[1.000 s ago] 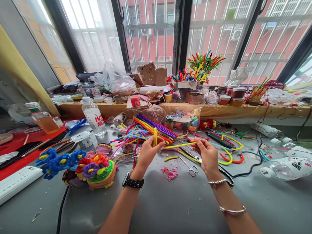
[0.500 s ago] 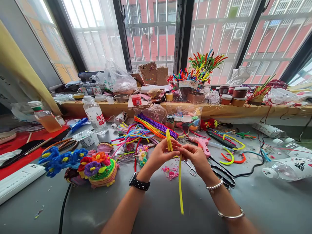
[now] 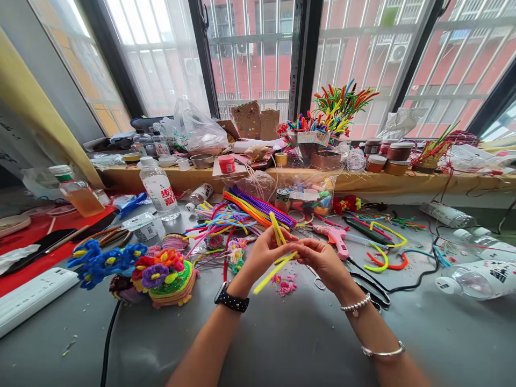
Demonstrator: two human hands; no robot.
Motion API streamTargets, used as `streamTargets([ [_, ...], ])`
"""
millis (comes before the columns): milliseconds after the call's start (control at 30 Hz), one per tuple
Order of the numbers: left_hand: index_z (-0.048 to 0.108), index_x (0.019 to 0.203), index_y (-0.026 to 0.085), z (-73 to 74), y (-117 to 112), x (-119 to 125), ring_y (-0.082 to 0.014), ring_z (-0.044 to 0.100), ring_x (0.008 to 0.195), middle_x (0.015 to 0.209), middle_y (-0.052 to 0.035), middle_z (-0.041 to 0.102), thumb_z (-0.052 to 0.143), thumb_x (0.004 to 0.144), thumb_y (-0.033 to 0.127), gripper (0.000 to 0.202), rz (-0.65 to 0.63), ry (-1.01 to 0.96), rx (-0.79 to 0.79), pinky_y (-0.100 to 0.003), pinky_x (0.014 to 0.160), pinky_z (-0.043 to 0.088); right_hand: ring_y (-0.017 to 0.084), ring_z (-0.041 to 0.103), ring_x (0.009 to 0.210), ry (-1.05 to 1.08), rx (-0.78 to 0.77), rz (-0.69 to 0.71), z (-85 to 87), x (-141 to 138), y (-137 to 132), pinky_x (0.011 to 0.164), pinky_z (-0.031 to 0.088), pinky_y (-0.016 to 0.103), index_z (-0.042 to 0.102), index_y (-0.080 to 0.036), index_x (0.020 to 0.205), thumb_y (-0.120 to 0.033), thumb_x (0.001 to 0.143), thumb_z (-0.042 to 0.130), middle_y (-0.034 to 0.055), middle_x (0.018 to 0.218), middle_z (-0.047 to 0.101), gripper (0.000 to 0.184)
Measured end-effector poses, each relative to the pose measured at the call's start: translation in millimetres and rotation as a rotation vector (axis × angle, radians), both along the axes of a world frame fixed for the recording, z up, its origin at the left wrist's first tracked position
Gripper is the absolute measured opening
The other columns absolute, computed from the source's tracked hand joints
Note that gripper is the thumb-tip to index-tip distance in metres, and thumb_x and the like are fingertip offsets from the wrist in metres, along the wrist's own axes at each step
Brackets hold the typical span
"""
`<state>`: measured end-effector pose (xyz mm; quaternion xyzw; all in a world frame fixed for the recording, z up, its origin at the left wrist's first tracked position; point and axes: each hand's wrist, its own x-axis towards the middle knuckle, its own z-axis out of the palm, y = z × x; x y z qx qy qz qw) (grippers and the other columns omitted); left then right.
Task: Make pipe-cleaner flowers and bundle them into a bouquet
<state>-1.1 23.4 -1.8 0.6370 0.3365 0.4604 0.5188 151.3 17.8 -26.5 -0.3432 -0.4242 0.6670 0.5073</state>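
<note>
Both hands meet over the middle of the grey table. My left hand [image 3: 271,252] is closed on a yellow pipe cleaner [image 3: 268,275], whose folded upper part sticks up past the fingers. With thumb and fingertips pressed together, my right hand [image 3: 320,257] pinches the same pipe cleaner at its bend. Its loose end slants down to the left across the left hand's front. Beneath the hands lie pink fuzzy scraps [image 3: 285,286] and scissors [image 3: 318,280], partly hidden by the right hand. A bundle of purple, orange and yellow pipe cleaners [image 3: 258,207] lies just beyond.
Pipe-cleaner flowers [image 3: 155,275] stand at left beside a white power strip [image 3: 36,298]. To the right are a pink glue gun [image 3: 337,239], black-handled scissors [image 3: 373,293], a black cable [image 3: 419,285] and a plastic bottle lying down [image 3: 475,280]. An upright bottle [image 3: 159,191] stands at back left.
The pipe cleaner's loose end, which hung straight down between the hands, has swung left and up. Its folded top leans more to the left. Both hands remain together, nearly in place.
</note>
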Motion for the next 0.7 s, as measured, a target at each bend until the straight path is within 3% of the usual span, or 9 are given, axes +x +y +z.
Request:
streamTargets([
  [133,0.049,0.079,0.014,0.7,6.6,-11.8,-0.0138,0.057,0.07,0.086,-0.0053,0.059,0.06,0.065,0.03,0.024,0.007,0.051,-0.055,-0.025,0.06,0.044,0.008,0.06,0.058,0.015,0.02,-0.123,-1.1,1.8,2.6,0.059,0.049,0.017,0.064,-0.014,0.069,-0.024,0.057,0.071,-0.0003,0.062,0.065,0.017],
  [333,0.045,0.09,0.018,-1.2,5.9,-7.7,-0.0125,0.056,0.078,0.09,-0.0022,0.056,0.065,0.061,0.021,0.035,-0.035,-0.095,-0.027,-0.027,0.071,0.045,0.008,0.062,0.061,0.254,-0.139,-0.369,-11.9,5.3,12.6,0.057,0.051,0.012,0.063,-0.018,0.064,-0.021,0.047,0.075,-0.0035,0.063,0.065,0.021],
  [500,0.039,0.103,0.024,-2.2,2.8,1.2,-0.0133,0.056,0.085,0.097,-0.0016,0.052,0.065,0.061,0.017,0.05,0.043,-0.201,0.066,-0.028,0.076,0.046,0.009,0.062,0.059,0.246,-0.149,-0.348,-14.3,-0.1,10.6,0.056,0.052,0.014,0.062,-0.017,0.065,-0.02,0.051,0.073,-0.0025,0.062,0.064,0.019],
  [700,0.039,0.109,0.025,1.2,4.5,-0.9,-0.0097,0.06,0.073,0.091,0.0,0.053,0.061,0.065,0.017,0.05,0.191,-0.169,0.139,-0.026,0.075,0.047,0.008,0.062,0.057,0.199,-0.145,-0.308,-15.6,-3.5,9.1,0.056,0.052,0.013,0.059,-0.016,0.066,-0.022,0.051,0.073,-0.002,0.06,0.064,0.021],
])
